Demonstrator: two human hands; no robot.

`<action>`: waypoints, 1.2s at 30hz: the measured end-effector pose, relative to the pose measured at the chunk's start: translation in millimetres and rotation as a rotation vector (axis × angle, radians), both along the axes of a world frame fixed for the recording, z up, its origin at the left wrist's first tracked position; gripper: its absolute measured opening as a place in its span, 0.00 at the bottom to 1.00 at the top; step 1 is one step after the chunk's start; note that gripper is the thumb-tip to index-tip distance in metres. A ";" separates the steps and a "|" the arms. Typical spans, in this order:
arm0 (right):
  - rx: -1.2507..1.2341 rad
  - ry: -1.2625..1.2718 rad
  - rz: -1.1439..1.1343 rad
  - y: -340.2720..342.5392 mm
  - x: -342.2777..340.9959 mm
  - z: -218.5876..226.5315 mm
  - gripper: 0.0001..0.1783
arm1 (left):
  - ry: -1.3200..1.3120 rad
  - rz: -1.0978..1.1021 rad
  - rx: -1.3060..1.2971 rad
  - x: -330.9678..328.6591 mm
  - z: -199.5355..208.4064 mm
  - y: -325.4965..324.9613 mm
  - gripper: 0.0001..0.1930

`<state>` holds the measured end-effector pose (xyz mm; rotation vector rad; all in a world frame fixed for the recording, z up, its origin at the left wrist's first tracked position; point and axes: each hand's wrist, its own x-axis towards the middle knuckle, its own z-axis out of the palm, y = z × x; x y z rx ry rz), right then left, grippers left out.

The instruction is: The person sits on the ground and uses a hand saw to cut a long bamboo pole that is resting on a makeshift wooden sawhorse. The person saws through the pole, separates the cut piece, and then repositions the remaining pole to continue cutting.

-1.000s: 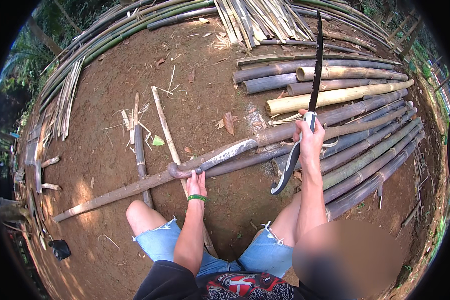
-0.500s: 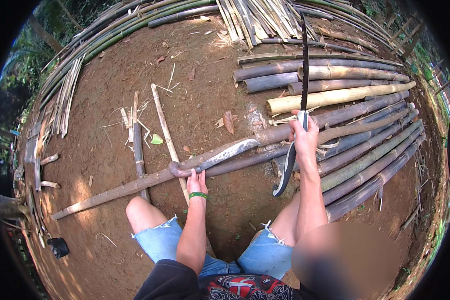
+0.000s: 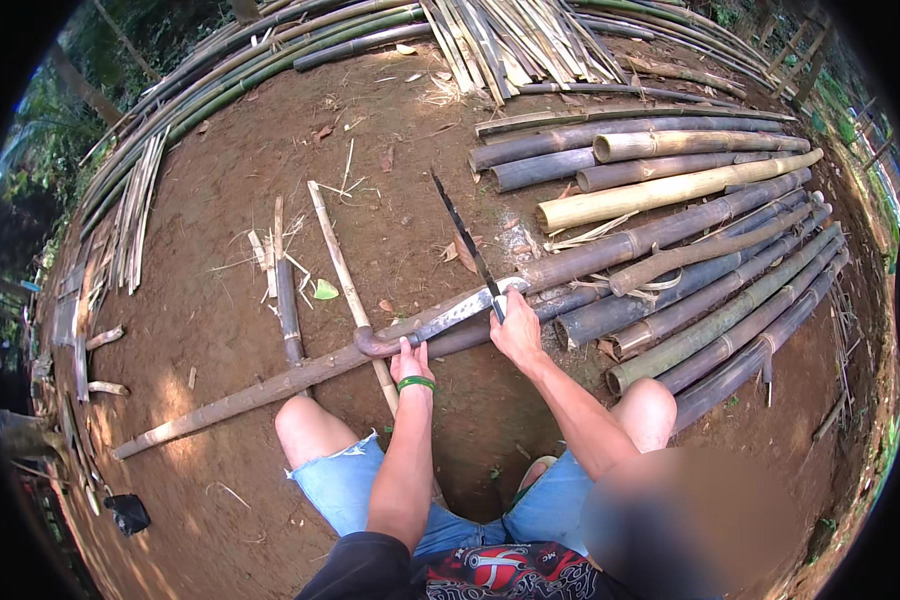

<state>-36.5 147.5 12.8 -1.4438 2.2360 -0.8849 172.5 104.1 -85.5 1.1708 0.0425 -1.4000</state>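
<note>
My left hand [image 3: 411, 363] is closed on a machete [image 3: 457, 318], its fingers at the collar between the curved brown wooden handle and the worn grey blade. The machete lies slanted across a long wooden pole [image 3: 242, 387] in front of my knees. Gripped in my right hand [image 3: 517, 330] is a hand saw [image 3: 467, 240] with a white and black handle. Its dark toothed blade points up and to the left over the soil. The saw's handle and my right fingers are at the machete's tip and partly cover it.
Thick bamboo poles [image 3: 670, 188] lie stacked at the right. Split bamboo strips [image 3: 500, 45] and long green poles [image 3: 260, 65] lie at the back. Two thinner sticks cross near the wooden pole, one of them pale [image 3: 338, 255]. A black plastic bag [image 3: 128, 513] sits at the lower left.
My right hand has moved left and slightly down, bringing the saw over to the machete's tip. The saw's blade has swung from upright to leaning left. My left hand keeps its hold.
</note>
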 end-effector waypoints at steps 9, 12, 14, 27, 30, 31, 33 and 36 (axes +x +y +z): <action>0.139 0.113 0.037 -5.0 10.3 -24.7 0.27 | -0.107 0.039 0.093 1.8 1.7 -4.9 0.15; 0.164 0.139 0.023 -8.1 12.3 -22.1 0.26 | -0.217 -0.094 0.090 11.2 -4.5 -1.4 0.22; 0.169 0.164 0.005 -11.1 18.4 -20.7 0.26 | -0.336 -0.243 0.099 27.6 -2.7 -0.6 0.27; 0.193 0.302 -0.038 -25.6 54.8 -27.3 0.34 | -1.919 -0.878 -0.125 194.0 86.8 -44.5 0.23; 0.204 0.335 -0.048 -28.1 59.4 -31.8 0.35 | -1.842 -1.155 -0.229 212.1 73.1 -65.9 0.33; 0.204 0.344 -0.052 -29.3 61.5 -33.3 0.35 | -1.795 -1.232 -0.174 216.0 67.3 -69.3 0.34; 0.198 0.376 -0.066 -29.0 54.7 -38.7 0.35 | -1.692 -1.394 -0.086 213.1 56.9 -77.0 0.38; 0.211 0.361 -0.081 -27.7 54.1 -38.8 0.35 | -1.686 -1.431 -0.113 211.1 44.1 -72.0 0.40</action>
